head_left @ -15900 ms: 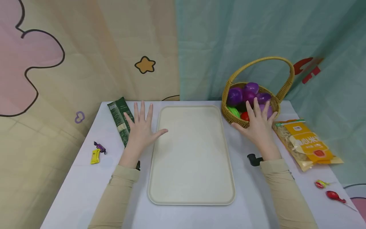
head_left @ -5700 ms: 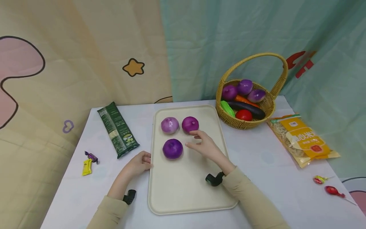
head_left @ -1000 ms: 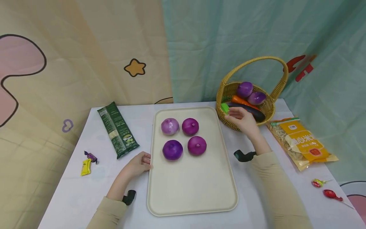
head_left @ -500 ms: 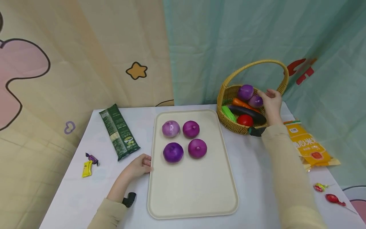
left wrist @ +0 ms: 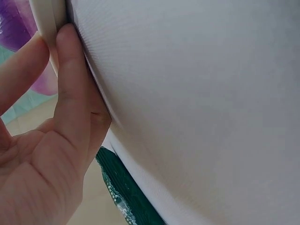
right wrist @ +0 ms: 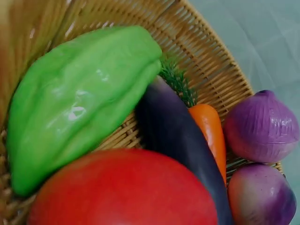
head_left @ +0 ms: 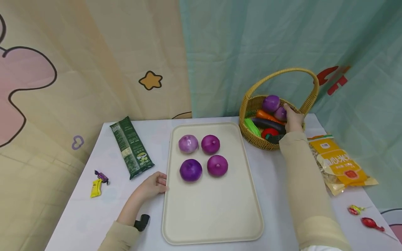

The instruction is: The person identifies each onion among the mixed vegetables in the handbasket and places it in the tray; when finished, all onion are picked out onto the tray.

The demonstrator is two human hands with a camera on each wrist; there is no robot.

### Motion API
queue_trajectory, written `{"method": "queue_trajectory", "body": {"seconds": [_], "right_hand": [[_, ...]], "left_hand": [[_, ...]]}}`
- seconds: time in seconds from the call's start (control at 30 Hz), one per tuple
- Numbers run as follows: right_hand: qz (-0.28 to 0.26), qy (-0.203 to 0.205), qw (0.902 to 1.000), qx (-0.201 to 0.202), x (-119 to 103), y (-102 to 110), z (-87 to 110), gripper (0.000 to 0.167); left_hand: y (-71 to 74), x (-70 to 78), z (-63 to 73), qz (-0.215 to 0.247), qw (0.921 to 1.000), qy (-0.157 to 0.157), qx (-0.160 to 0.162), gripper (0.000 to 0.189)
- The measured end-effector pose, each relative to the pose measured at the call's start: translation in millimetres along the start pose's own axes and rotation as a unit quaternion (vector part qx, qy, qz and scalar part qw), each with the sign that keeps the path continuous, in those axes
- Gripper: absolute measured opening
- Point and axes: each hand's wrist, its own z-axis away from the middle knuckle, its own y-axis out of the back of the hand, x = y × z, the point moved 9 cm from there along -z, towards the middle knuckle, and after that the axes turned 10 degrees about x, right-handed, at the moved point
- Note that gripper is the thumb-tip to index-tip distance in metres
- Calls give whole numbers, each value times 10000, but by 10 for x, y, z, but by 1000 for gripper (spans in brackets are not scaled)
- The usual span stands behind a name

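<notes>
My left hand (head_left: 152,184) pinches the left rim of the cream tray (head_left: 213,216); the left wrist view has thumb and finger on either side of the rim. Several purple onions sit on the tray, among them a pale onion (head_left: 188,143) and a dark onion (head_left: 190,170). My right hand (head_left: 294,120) reaches into the wicker basket (head_left: 260,143), at the right side of a small purple onion (head_left: 280,113); its fingertips are hidden. Beside that lie another onion (head_left: 270,103), a carrot (right wrist: 209,131), an eggplant (right wrist: 176,124), a tomato (right wrist: 126,192) and a green gourd (right wrist: 84,98).
The basket's tall handle (head_left: 282,71) arches over its contents. Left of the tray lie a green packet (head_left: 132,148) and two wrapped candies, one a yellow candy (head_left: 96,188). At right are a yellow food bag (head_left: 342,162) and two lollipops, including a red lollipop (head_left: 370,223).
Onions have come from the basket onto the tray. Over the last second my right hand has moved rightward and down beside the small onion. My left hand stays at the tray rim.
</notes>
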Motion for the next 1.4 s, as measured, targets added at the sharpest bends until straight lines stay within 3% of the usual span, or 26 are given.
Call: {"method": "queue_trajectory", "body": {"seconds": [0.13,0.33,0.8,1.03,1.27,1.4], "right_hand": [[354,-598,9976,-37,92,-4,-24,105],[375,-711,9968,55,113,-10,-94,103],[572,-495,9971,16,145,-59,-156,95],[210,-548,9975,-393,94,-139,-34,87],[-1,-46,9987,-515,-66,-164,108,81],[-93,102,9972,-732,-173,-153,290,81]], "left_hand": [[5,-2,3,59,10000,-5,9,37],[4,-27,-2,87,9999,51,73,36],[0,-14,8,99,9999,-23,25,36],[1,-22,-4,39,10000,-22,46,36],[17,-15,2,-30,9999,3,98,36],[18,-16,-13,-55,9999,36,86,35]]}}
